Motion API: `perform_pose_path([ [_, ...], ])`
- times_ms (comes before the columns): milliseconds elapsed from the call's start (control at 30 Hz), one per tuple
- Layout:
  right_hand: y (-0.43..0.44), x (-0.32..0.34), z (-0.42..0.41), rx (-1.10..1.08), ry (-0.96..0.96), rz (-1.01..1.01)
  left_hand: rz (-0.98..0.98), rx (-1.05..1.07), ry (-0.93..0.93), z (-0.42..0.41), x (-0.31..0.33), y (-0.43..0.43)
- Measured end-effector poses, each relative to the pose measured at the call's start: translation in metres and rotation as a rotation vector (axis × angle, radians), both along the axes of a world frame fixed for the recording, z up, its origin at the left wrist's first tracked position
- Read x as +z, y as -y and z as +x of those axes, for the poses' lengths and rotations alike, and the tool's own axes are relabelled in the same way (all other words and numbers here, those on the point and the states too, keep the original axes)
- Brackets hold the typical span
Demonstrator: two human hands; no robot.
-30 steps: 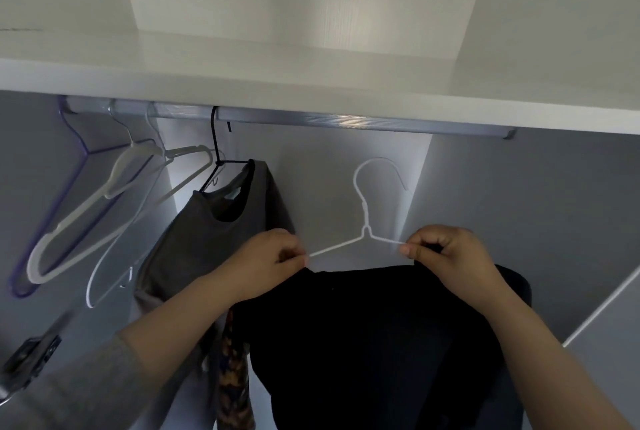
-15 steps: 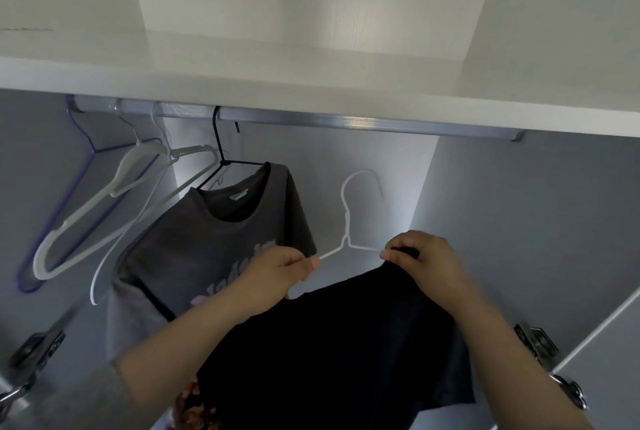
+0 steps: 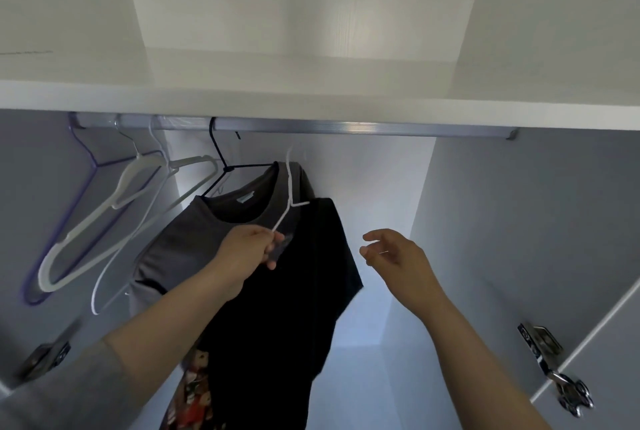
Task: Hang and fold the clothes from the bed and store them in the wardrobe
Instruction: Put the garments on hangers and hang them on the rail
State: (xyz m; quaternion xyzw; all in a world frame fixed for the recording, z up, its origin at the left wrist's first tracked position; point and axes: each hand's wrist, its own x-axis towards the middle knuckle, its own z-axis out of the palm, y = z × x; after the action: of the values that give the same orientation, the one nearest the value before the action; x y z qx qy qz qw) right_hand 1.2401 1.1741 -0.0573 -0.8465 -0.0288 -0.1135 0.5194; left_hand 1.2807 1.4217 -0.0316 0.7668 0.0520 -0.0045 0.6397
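A black T-shirt (image 3: 304,277) hangs on a thin white wire hanger (image 3: 290,194) inside the wardrobe. The hanger's hook reaches up toward the metal rail (image 3: 346,126), blurred; whether it rests on the rail I cannot tell. My left hand (image 3: 247,253) pinches the hanger's left arm at the shirt's shoulder. My right hand (image 3: 394,253) hovers to the right of the shirt, fingers loosely spread, holding nothing. Just behind hangs a grey T-shirt (image 3: 207,225) on a black hanger (image 3: 221,156).
Several bare hangers, white (image 3: 114,201) and purple (image 3: 86,159), hang at the rail's left end. A white shelf (image 3: 311,100) runs above the rail. Door hinges (image 3: 554,370) stick out at the lower right and lower left. A patterned garment (image 3: 194,391) shows below the shirts.
The black shirt on its hanger has moved up and left toward the rail and turned edge-on. My right hand has let go of it and drawn back to the right.
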Motion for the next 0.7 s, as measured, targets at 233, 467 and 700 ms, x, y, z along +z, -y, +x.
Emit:
perform_pose_path([
  [233, 0.004, -0.016, -0.010, -0.036, 0.009, 0.066, -0.101, 0.111, 0.074, 0.019, 0.032, 0.011],
  [467, 0.007, -0.023, -0.013, -0.061, 0.004, 0.095, -0.159, 0.148, 0.071, 0.032, 0.051, 0.021],
  [700, 0.014, -0.025, -0.012, -0.091, 0.007, 0.149, -0.180, 0.146, 0.123, 0.032, 0.064, 0.032],
])
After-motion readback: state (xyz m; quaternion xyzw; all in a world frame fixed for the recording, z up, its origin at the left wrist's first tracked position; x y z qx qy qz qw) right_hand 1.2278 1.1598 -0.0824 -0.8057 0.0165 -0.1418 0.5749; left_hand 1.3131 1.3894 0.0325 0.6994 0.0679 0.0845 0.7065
